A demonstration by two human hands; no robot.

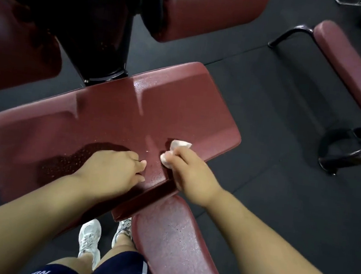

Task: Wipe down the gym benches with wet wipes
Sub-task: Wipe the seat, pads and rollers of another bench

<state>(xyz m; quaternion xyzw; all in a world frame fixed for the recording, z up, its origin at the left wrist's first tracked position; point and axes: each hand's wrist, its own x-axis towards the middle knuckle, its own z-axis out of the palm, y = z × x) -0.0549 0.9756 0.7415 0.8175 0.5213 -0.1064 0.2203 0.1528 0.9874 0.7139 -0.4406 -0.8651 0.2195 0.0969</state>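
Two hands: left hand and right hand. One white wet wipe. Two maroon benches: the near bench and a far bench. Two round pads, left pad and right pad. Two white shoes

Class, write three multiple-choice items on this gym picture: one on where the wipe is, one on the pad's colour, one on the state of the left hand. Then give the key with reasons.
1. Where is the wipe?
A. In the right hand
B. On the floor
C. On a shoe

2. What colour is the pad?
A. Blue
B. Dark red
C. Green

3. What is the left hand doing?
A. Holding a bottle
B. Hanging in the air
C. Resting on the pad, holding nothing seen

Key: 1 A, its fingers are curled round the white wad; 2 B, the vinyl is maroon; 3 C, it lies on the pad near the front edge.
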